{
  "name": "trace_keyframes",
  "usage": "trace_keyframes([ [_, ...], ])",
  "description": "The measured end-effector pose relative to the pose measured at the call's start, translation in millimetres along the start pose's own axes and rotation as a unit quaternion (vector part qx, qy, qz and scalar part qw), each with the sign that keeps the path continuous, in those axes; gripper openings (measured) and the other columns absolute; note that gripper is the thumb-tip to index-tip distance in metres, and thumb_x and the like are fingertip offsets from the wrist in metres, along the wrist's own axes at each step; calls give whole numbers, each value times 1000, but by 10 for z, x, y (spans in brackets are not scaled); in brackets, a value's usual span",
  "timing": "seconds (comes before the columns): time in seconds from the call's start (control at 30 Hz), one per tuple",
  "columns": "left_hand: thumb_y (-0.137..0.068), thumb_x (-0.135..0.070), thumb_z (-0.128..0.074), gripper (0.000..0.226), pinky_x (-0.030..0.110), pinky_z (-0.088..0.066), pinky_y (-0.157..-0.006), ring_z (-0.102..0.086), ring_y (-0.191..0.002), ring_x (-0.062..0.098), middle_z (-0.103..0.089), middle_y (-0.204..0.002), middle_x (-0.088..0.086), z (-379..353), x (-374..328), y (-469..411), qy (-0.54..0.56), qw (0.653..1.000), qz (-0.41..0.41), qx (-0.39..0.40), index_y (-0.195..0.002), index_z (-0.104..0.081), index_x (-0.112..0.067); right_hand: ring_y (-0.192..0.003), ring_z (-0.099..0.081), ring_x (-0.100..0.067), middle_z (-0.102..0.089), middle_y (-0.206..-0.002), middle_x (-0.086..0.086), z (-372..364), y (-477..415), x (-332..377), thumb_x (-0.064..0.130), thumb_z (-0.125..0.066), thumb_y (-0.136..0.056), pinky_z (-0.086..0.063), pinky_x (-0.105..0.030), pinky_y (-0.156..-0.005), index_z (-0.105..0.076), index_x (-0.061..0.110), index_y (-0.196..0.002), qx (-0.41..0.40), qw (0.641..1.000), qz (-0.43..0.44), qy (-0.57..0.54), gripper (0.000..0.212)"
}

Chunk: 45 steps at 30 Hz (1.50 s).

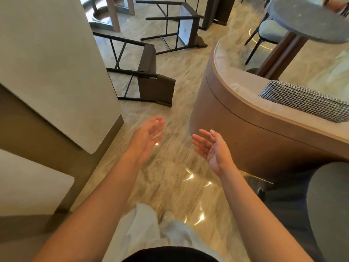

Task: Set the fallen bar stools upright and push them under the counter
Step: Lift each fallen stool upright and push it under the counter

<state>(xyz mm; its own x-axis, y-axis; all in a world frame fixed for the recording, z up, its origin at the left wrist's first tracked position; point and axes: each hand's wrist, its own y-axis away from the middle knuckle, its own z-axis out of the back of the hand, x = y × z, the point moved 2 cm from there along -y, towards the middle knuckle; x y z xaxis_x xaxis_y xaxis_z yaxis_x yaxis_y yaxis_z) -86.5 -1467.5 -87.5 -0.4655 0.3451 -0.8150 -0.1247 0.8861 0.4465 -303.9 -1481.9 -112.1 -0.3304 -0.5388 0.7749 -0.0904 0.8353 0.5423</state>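
Left hand (148, 136) and right hand (212, 148): both spread open, empty; nearest fallen stool (149, 76) on floor at 12 o'clock beside bench (47, 72); best gripped by seat and frame, then tipped upright

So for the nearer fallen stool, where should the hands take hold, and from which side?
Probably the brown backrest of the nearer stool, approached from the open floor side. It lies on its side, legs pointing toward the counter, so the backrest end faces the open left hand and right hand. Lifting there tips it onto its feet.
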Motion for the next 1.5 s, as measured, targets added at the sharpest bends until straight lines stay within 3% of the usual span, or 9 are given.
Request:
trace_keyframes([
  [0.27, -98, -24, -47, 29, 35, -40, -103, -54, -122, 15, -63, -128, 2, 80, -221, -814, -7, 1000, 13, -2, -122, -61, -19, -104, -67, -25, -72, -111, -14, -256, -853, 222, 34, -44, -98, -49, -39, -94, -65, 13, -115, -8, 1000, -15, -11, 34],
  [0.57, -97, -26, -46, 25, 35, -43, -100, -59, -113, 11, -67, -117, -5, 132, -923, -2115, -34, 999, 11, 32, -117, -61, -24, -97, -68, -23, -73, -104, -11, -857, -1887, 650, 33, -45, -98, -50, -37, -88, -64, 12, -115, -30, 999, -19, -39, 32],
  [0.8, -99, -26, -45, 23, 36, -42, -102, -56, -119, 17, -66, -121, -1, 194, -1466, -2931, -37, 998, 25, 50, -114, -62, -25, -96, -70, -23, -73, -107, -14, -1293, -2565, 925, 32, -46, -98, -53, -34, -81, -64, 10, -117, -53, 995, -12, -78, 34],
  [1.07, -99, -24, -44, 24, 36, -44, -99, -59, -117, 18, -67, -120, 0, 112, -1634, -3572, -33, 997, 44, 51, -114, -62, -24, -99, -70, -24, -72, -108, -14, -1479, -3117, 1184, 31, -45, -99, -54, -33, -81, -63, 9, -118, -62, 995, -10, -73, 34],
  [1.37, -100, -22, -42, 31, 41, -38, -108, -52, -125, 19, -62, -129, 1, -226, -1858, -4436, -68, 995, 42, 59, -127, -56, -24, -101, -68, -26, -72, -109, -15, -1481, -4099, 1676, 29, -45, -98, -51, -38, -91, -64, 9, -116, -44, 997, -32, -63, 33],
  [1.5, -102, -36, -37, 36, 42, -37, -109, -47, -131, 19, -56, -137, 2, -508, -1965, -4806, -39, 995, 60, 76, -135, -49, -28, -101, -68, -26, -73, -106, -14, -1488, -4592, 1922, 29, -46, -98, -51, -38, -91, -65, 11, -112, -30, 996, -55, -65, 30],
])
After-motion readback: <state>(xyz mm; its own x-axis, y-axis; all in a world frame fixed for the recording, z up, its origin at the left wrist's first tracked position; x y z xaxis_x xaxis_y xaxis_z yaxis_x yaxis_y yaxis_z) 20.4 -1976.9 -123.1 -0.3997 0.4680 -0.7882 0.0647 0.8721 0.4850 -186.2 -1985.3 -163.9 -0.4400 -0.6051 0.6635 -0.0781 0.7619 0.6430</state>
